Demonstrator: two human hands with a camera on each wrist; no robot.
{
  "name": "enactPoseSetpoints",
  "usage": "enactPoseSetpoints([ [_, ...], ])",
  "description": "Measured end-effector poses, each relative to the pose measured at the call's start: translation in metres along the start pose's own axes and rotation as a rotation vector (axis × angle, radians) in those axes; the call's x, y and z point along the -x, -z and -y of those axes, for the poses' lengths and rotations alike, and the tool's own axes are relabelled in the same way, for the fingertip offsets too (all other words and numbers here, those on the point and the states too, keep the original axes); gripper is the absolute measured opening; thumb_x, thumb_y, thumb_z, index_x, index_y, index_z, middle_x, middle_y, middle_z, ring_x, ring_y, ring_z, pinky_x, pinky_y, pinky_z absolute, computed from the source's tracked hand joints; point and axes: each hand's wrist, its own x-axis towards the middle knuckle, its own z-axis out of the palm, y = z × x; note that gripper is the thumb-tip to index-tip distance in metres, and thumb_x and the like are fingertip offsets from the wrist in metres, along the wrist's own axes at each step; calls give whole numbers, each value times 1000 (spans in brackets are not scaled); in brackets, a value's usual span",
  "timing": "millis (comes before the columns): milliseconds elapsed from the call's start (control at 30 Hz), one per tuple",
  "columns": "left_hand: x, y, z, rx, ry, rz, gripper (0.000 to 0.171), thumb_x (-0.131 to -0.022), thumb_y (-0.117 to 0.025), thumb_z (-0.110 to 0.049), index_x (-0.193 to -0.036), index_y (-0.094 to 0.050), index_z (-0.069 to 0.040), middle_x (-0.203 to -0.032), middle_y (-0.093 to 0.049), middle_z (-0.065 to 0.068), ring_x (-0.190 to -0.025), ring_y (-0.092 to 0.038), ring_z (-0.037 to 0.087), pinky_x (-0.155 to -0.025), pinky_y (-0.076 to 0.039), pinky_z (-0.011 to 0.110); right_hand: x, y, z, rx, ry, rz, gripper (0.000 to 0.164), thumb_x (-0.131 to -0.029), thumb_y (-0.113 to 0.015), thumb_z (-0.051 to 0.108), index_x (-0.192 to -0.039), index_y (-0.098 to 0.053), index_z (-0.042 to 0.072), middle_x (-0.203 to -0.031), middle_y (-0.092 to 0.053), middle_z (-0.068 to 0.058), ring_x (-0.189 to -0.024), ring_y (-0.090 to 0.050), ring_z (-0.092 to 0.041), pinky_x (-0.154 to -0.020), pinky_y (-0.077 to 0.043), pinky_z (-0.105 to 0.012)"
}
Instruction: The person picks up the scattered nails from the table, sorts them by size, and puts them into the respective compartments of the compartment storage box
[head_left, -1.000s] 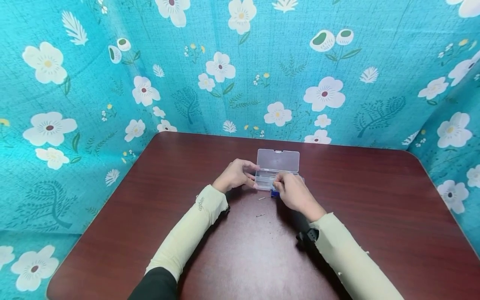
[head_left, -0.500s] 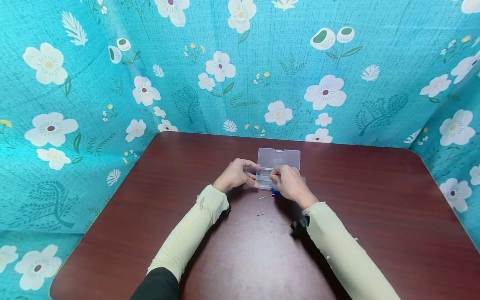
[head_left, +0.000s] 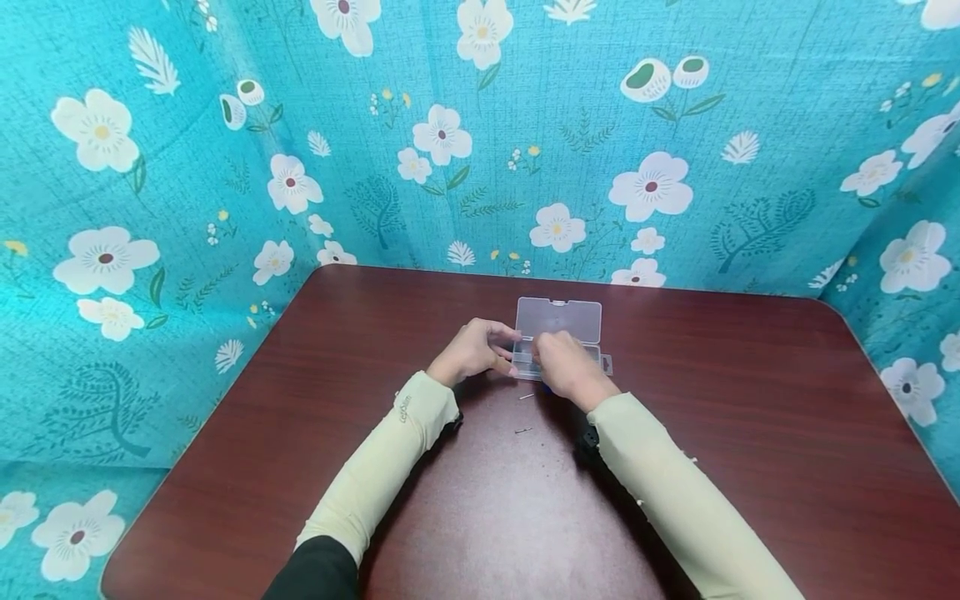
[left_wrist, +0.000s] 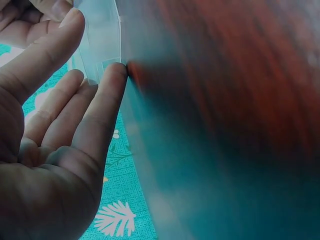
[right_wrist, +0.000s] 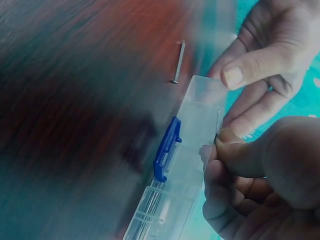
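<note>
A clear plastic compartment box point(head_left: 528, 372) stands on the table with its lid point(head_left: 558, 321) raised at the back. My left hand point(head_left: 472, 350) holds its left end between thumb and fingers; in the left wrist view the index fingertip point(left_wrist: 117, 70) meets the box's corner. My right hand point(head_left: 566, 367) is over the middle of the box. In the right wrist view, its thumb and index finger pinch a thin nail point(right_wrist: 217, 122), point up. The blue latch point(right_wrist: 167, 150) hangs at the front, and several nails point(right_wrist: 150, 207) lie in a compartment beside it.
Two loose nails lie on the dark wood table in front of the box, one nail point(head_left: 527, 397) close to it and the other nail point(head_left: 523, 431) farther forward. A clear hanging tab point(head_left: 607, 364) sticks out at the box's right end. A flowered blue cloth point(head_left: 480, 167) surrounds the table.
My right hand has moved left along the box, uncovering its right end and covering most of the blue latch in the head view. The left hand keeps its place.
</note>
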Motion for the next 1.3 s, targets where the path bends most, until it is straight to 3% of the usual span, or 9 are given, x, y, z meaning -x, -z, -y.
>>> enactPoseSetpoints([
  [167, 1, 1, -2, -7, -8, 12, 60, -68, -88, 12, -124, -69, 1, -129, -67, 12, -99, -72, 26, -74, -58, 30, -2, -1, 5, 87, 60, 23, 13, -86, -65, -9, -79, -65, 2, -66, -59, -5, -59, -54, -18, -56, -48, -36],
  [300, 2, 1, -4, -16, 5, 9, 59, -68, -88, 10, -123, -71, -2, -127, -68, 9, -98, -73, 23, -74, -58, 29, -4, -1, 8, 103, 46, 61, 4, -88, -70, -5, -88, -69, -1, -71, -62, -9, -60, -56, -19, -57, -50, -34],
  [433, 2, 1, -3, -18, 10, 4, 59, -67, -89, 9, -122, -72, -4, -126, -68, 7, -97, -73, 22, -74, -58, 29, -5, 0, 9, 110, 41, 73, 5, -87, -70, -6, -86, -69, -1, -69, -61, -8, -60, -56, -19, -57, -49, -34],
  [667, 2, 1, -3, -17, 15, -6, 59, -66, -90, 9, -121, -72, -5, -124, -69, 7, -94, -73, 20, -73, -58, 30, 1, 9, 6, -48, 9, 45, 12, -91, -67, -4, -81, -70, 2, -67, -59, -4, -61, -53, -18, -60, -50, -34],
  [900, 1, 2, -3, 3, 19, 3, 58, -67, -90, 8, -121, -72, -4, -125, -69, 7, -94, -73, 19, -73, -58, 31, 19, 12, 4, -200, 50, -13, 15, -93, -68, 3, -79, -73, 7, -69, -63, 3, -61, -53, -13, -62, -48, -32],
  [1067, 1, 2, -2, -2, 20, 8, 59, -67, -90, 8, -121, -72, -4, -126, -68, 3, -96, -73, 21, -74, -58, 31, 31, 8, 7, -236, 84, -15, 13, -91, -72, 6, -79, -74, 9, -71, -67, 2, -61, -53, -10, -63, -49, -33],
  [1300, 2, 2, -4, -17, 24, 9, 59, -69, -89, 8, -124, -70, -3, -129, -67, 5, -99, -72, 23, -75, -58, 30, 44, 0, 11, -232, 121, 2, 14, -90, -73, 7, -78, -73, 14, -74, -64, 10, -69, -54, -9, -71, -48, -36],
])
